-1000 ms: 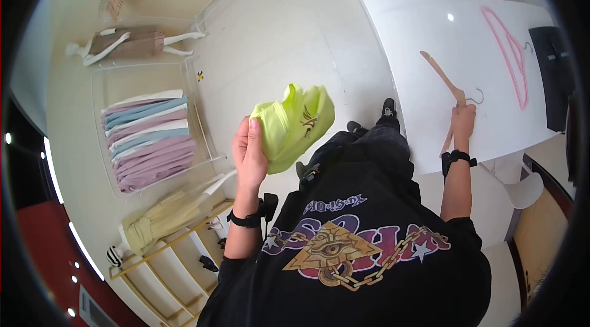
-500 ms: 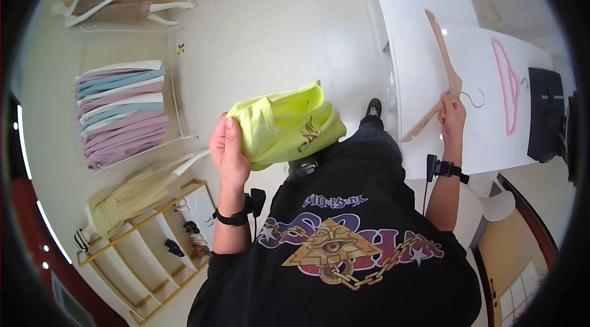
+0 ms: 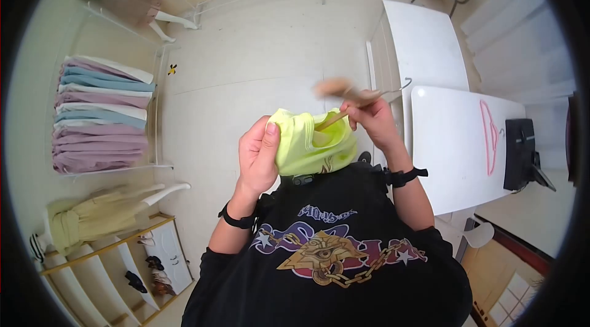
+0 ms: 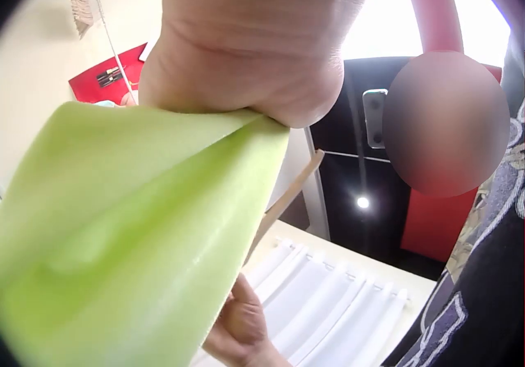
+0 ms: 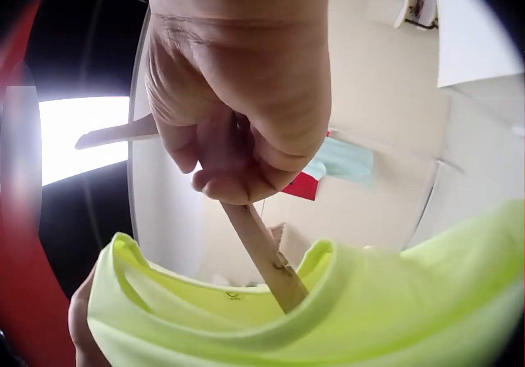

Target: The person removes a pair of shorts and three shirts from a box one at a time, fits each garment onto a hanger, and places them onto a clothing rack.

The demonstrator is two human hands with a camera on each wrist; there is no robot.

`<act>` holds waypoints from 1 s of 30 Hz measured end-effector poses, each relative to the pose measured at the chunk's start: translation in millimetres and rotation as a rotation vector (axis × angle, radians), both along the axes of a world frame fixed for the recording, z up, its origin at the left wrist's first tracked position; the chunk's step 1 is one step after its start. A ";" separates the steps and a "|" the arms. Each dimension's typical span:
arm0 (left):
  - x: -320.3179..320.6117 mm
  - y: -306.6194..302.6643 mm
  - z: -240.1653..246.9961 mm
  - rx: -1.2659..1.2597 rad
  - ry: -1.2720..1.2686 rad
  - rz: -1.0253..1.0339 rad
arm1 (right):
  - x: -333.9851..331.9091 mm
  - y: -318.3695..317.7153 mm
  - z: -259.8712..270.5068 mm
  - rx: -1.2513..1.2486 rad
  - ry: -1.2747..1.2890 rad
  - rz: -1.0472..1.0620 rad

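Observation:
In the head view my left hand (image 3: pixel 258 153) grips a lime-green shirt (image 3: pixel 294 145) at its edge, thumb on top, in front of my chest. My right hand (image 3: pixel 376 123) holds a wooden hanger (image 3: pixel 364 98) near its middle, beside the metal hook. One arm of the hanger (image 5: pixel 261 252) reaches down through the shirt's neck opening, as the right wrist view shows. The other arm sticks out outside the shirt. Cloth (image 4: pixel 139 236) hangs below my left hand in the left wrist view, and its far end inside the shirt is hidden.
A white table (image 3: pixel 452 167) stands on the right with a pink hanger (image 3: pixel 495 135) and a black device (image 3: pixel 519 152) on it. Folded clothes hang on a rack (image 3: pixel 104 118) at left, between mannequins. A shelf unit (image 3: pixel 92 278) stands at lower left.
My right hand has brought the wooden hanger from over the table leftward to the shirt, and one hanger arm has entered the neck opening. My left hand still holds the shirt. The head view has shifted.

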State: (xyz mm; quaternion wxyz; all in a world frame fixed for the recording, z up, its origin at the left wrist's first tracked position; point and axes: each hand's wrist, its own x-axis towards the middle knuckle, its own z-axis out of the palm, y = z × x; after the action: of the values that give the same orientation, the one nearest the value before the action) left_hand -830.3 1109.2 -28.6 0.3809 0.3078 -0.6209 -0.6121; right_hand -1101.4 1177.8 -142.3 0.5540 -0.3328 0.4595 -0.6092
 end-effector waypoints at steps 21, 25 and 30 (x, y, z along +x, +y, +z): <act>201.2 -184.9 -42.6 -0.124 -0.348 0.795 | 141.5 -285.5 -71.7 0.097 0.693 0.066; 230.3 -243.6 -20.6 -0.221 -0.431 1.023 | 193.2 -394.3 -65.4 0.029 0.600 0.164; 230.9 -284.6 -20.3 -0.168 -0.398 1.142 | 197.8 -468.5 -54.6 -0.035 0.653 0.260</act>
State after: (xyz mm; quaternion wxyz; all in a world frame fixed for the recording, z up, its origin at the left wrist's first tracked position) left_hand -599.4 824.6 -48.9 0.5486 0.6695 -0.4631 -0.1907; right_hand -903.6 709.3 -196.8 0.4450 -0.5753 0.5557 -0.4027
